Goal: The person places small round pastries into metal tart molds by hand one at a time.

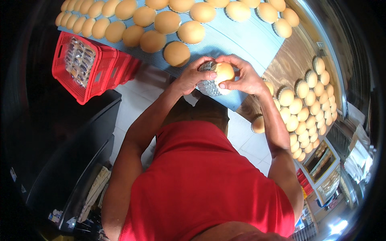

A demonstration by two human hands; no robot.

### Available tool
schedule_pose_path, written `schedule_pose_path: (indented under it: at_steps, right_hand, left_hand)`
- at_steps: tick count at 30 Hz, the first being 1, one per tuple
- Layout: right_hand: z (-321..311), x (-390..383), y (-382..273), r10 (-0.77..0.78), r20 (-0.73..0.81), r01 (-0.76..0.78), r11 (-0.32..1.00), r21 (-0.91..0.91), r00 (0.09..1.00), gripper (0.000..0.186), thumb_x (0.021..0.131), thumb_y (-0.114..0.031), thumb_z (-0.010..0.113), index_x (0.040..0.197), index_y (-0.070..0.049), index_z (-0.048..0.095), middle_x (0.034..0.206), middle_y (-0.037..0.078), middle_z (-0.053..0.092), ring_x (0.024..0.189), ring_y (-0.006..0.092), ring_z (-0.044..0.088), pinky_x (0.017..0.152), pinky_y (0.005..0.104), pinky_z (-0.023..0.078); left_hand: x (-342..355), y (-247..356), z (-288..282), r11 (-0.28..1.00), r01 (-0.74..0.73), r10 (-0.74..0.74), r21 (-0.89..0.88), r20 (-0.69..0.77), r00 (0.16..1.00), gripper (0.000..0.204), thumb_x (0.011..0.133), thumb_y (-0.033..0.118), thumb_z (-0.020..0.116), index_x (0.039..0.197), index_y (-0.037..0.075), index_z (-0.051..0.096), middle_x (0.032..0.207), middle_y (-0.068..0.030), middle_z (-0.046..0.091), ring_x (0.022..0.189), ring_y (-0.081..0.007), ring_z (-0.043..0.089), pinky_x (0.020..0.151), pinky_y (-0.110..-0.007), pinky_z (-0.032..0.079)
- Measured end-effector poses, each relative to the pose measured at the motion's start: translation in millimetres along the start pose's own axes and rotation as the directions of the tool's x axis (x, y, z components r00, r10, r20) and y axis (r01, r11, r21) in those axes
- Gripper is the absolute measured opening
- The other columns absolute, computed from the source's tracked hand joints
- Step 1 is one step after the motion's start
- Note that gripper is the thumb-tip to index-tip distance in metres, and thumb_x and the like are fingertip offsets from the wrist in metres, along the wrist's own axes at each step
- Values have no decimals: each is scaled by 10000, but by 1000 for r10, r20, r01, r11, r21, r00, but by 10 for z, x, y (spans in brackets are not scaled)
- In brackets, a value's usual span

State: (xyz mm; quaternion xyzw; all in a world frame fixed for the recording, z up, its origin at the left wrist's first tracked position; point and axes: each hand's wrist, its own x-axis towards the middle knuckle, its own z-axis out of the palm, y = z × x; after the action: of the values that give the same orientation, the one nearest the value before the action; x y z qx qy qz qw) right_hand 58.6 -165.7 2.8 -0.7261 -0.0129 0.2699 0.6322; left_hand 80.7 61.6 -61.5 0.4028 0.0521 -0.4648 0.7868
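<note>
Both hands meet at the near edge of the blue ribbed table surface [225, 40]. My left hand [188, 78] is closed round a silver fluted tin [207, 86], its thumb pressed toward the cake beside it. A round golden cake [226, 72] sits in my right hand [248, 78], between thumb and fingers. The cake is tilted against the tin; whether it is fully out of the tin I cannot tell. Just beyond my left hand lies another golden cake [177, 54] on the blue surface.
Rows of cakes [167, 22] cover the far part of the blue surface. To the right, many cakes [302, 105], some visibly in fluted tins, stand on a wooden board [296, 54]. Red plastic crates [105, 66] with packed goods stand at the left, beside a dark cabinet [92, 128].
</note>
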Motion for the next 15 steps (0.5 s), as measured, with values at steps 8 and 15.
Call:
schedule_pose_path:
  at_steps: [8,15]
  right_hand:
    - [-441,738,157,-91,-357,92,996,-16,930,653,743,-255,883,1275,-30,579,1149,99,669,980,218,666,868,362,569]
    - [-480,969,83,-212,-575,-134,856,-499,790,842,746,-502,863,1331,34,582,1141,228,691,1063,305,686,877,393,566]
  left_hand:
    - [-101,2,-186,950,-293,265,-104,-222,938,556,825,87,768,1325,75,526,1341,-110,561,1217,-213,552,1020,-370,499]
    - [-294,236,6,745,-657,638,120,161,753,897,639,191,930,1393,65,460,1452,-151,495,1336,-250,487,1135,-419,390]
